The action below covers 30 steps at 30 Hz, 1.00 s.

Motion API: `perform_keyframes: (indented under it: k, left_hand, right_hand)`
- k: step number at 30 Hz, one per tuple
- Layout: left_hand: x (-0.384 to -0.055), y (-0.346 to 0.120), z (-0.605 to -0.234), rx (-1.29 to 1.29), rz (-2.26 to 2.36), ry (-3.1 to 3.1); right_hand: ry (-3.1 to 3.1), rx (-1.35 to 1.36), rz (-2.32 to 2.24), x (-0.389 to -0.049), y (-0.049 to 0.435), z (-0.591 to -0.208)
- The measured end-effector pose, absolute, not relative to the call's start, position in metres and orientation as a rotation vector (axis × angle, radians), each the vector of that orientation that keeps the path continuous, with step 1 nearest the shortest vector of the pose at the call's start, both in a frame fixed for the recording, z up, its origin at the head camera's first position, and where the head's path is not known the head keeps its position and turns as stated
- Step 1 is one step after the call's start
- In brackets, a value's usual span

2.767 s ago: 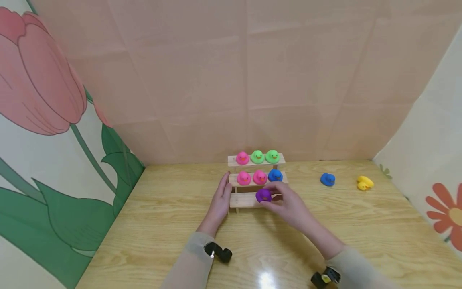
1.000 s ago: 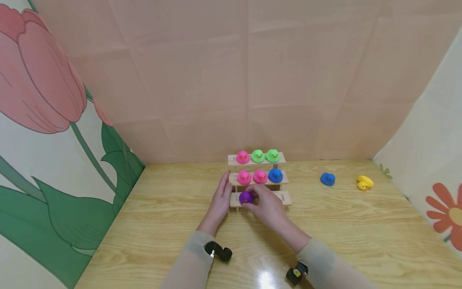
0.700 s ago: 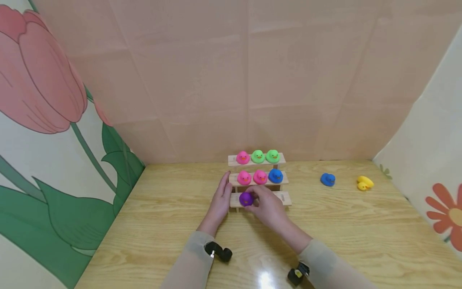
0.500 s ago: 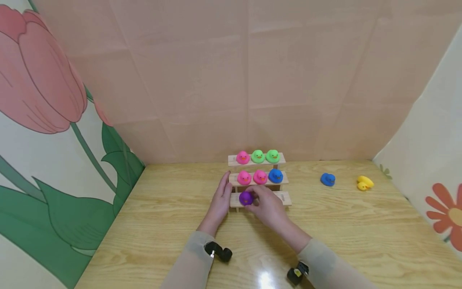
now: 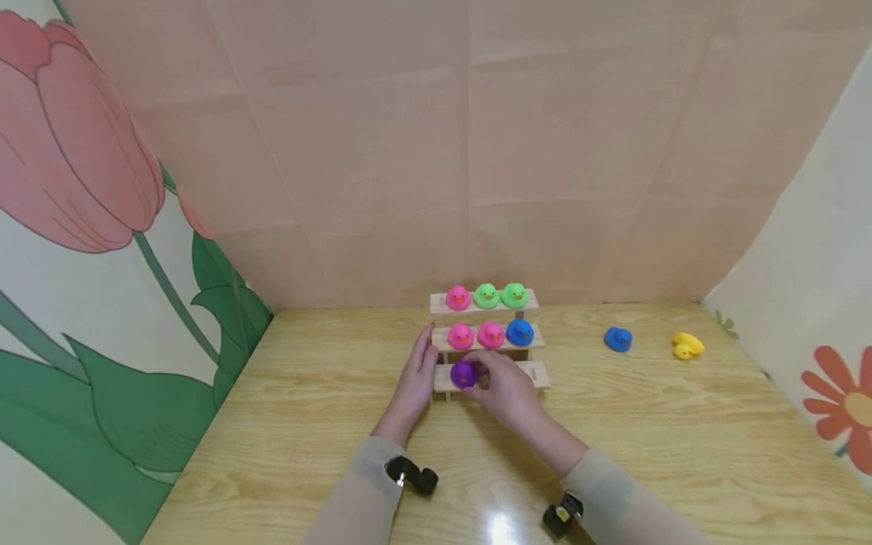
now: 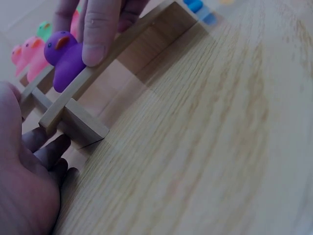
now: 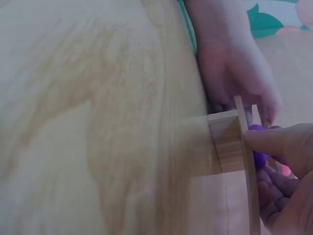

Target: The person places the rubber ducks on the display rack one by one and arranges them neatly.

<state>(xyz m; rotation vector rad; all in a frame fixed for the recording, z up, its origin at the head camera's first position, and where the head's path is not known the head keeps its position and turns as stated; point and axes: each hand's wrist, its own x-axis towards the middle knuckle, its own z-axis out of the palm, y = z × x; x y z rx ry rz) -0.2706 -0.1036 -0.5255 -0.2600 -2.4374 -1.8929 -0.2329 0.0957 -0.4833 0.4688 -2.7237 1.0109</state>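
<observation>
A three-step wooden stand (image 5: 536,374) stands on the table, with pink and green rubber ducks on its top step. Two pink ducks (image 5: 490,334) and a blue duck (image 5: 520,331) sit on the middle step. Between thumb and fingers, my right hand (image 5: 506,387) pinches a purple rubber duck (image 5: 463,374) at the left end of the lowest step. In the left wrist view that duck (image 6: 68,58) is upright on the board, the right thumb at its side. My left hand (image 5: 415,372) rests against the stand's left side, its fingers beside the front leg (image 6: 84,123).
Right of the stand lie a second blue duck (image 5: 618,339) and, farther right, yellow rubber ducks (image 5: 689,346) close together. A pinkish backdrop (image 5: 381,189) closes off the table's (image 5: 327,424) far edge. Panels with flower pictures flank both sides.
My right hand has carried the purple duck leftward along the lowest step, from near its middle to its left end. Over the last second both hands have hardly moved.
</observation>
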Motion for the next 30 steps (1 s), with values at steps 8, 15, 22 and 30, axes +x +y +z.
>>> perform_keyframes:
  k: [8, 15, 22, 30]
  left_hand:
    - [-0.271, -0.102, -0.525, -0.241, -1.906, -2.448]
    - [-0.271, -0.102, -0.524, -0.233, -1.902, -2.449]
    - [-0.270, -0.103, -0.523, -0.212, -1.904, -2.461]
    - [-0.270, -0.103, -0.525, -0.219, -1.912, -2.458]
  right_hand:
    - [-2.679, 0.485, 1.138, -0.226, 0.114, -0.477]
    - [-2.669, 0.504, 1.105, -0.213, 0.138, -0.470]
    - [-2.614, 0.517, 1.088, -0.209, 0.168, -0.463]
    - [-2.601, 0.470, 0.996, -0.207, 0.208, -0.456]
